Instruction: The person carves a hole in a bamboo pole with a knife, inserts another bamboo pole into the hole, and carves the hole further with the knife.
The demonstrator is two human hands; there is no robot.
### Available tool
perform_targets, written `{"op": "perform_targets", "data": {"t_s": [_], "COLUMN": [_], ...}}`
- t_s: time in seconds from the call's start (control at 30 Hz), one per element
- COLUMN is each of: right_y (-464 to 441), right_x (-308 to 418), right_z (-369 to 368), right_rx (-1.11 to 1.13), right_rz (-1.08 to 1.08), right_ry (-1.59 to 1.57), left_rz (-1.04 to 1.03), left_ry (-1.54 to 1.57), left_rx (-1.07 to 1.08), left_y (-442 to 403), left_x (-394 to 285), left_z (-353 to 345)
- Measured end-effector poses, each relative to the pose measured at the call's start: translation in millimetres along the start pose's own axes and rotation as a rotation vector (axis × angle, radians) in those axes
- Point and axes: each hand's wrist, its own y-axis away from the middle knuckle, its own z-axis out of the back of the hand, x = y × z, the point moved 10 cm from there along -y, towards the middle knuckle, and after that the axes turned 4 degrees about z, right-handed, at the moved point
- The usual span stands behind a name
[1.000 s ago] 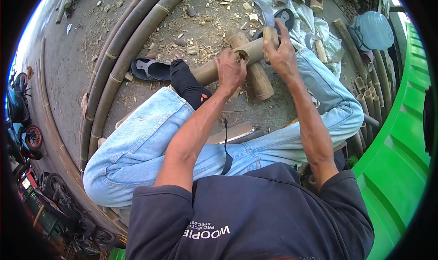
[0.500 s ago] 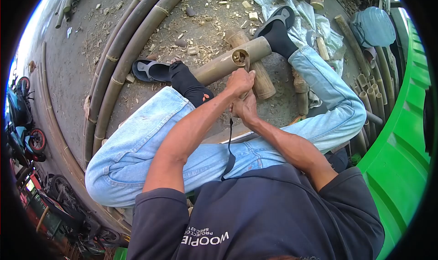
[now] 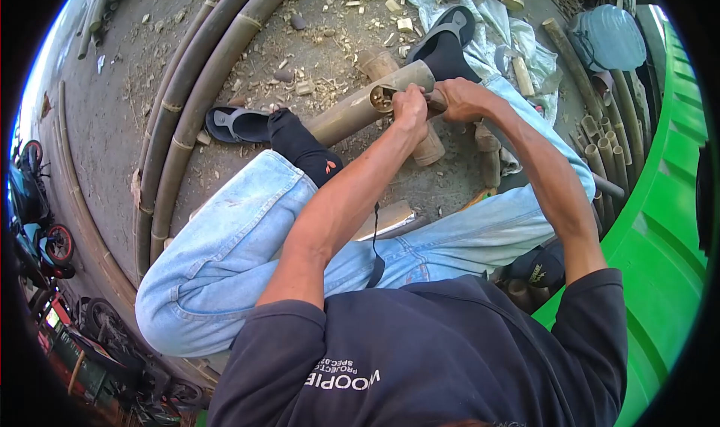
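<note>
Left hand (image 3: 410, 108) and right hand (image 3: 460, 99) grip a brown tool (image 3: 435, 103), likely light and stiff, best held at either end.

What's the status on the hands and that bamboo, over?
Left hand and right hand close together at a dark piece, identity unclear. Notched bamboo lies across another log. Left foot, right foot close by.

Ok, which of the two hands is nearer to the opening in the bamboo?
Left. The left hand is just to the right of the opening; the right hand is farther right, beyond the left.
</note>
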Motion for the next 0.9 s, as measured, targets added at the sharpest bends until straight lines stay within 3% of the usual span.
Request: {"op": "perform_targets", "data": {"t_s": [0.1,0.13,0.2,0.23,0.27,0.3,0.33,0.4,0.47,0.5,0.53,0.6,0.63,0.7,0.73,0.8,0.87,0.9], "right_y": [-3,-6,-5,-5,1,0,1,6,1,-8,-14,-5,6,26,33,27,13,-2], "right_x": [-4,-7,-4,-8,3,2,6,40,90,112,126,125,112,93,82,60,39,30], "right_z": [-27,-37,-63,-76,-83,-103,-124,-143,-168,-165,-158,-137,-131,-113,-89,-52,15,35], "right_rx": [0.105,0.108,0.046,0.01,-0.063,-0.068,-0.07,-0.158,-0.171,-0.195,-0.228,-0.259,-0.248,-0.237,-0.287,-0.357,-0.636,-0.654], "right_rz": [0.007,0.013,0.118,0.121,0.182,0.099,0.013,-0.083,-0.271,-0.224,-0.167,-0.138,-0.186,-0.238,-0.21,-0.179,-0.141,-0.166], "right_ry": [0.042,0.044,-0.114,-0.246,-0.385,-0.502,-0.624,-0.888,-1.494,-1.597,-1.7,-1.684,-1.529,-1.375,-1.202,-1.021,-0.466,-0.382], "left_rz": [0.077,0.101,0.082,0.081,-0.042,-0.165,-0.16,-0.137,-0.189,-0.238,-0.158,0.249,0.224,-0.29,-0.302,-0.812,-0.808,-0.875], "left_ry": [0.074,0.079,-0.146,-0.15,-0.407,-0.661,-0.661,-1.196,-1.339,-1.506,-1.522,-1.285,-1.287,-1.267,-1.26,-1.18,-1.284,-1.25], "left_rx": [-0.006,-0.074,-0.269,-0.265,-0.165,-0.064,-0.067,-0.258,0.014,0.186,0.262,0.162,0.161,-0.216,-0.214,-0.559,-0.514,-0.549], "left_y": [-23,4,0,-5,-9,-7,4,38,41,32,45,52,42,16,6,28,19,20], "left_x": [44,42,57,65,58,50,38,-21,-54,-65,-86,-116,-131,-189,-177,-188,-158,-147], "left_z": [21,26,50,57,55,50,56,69,71,62,61,82,88,112,118,134,138,141]}}
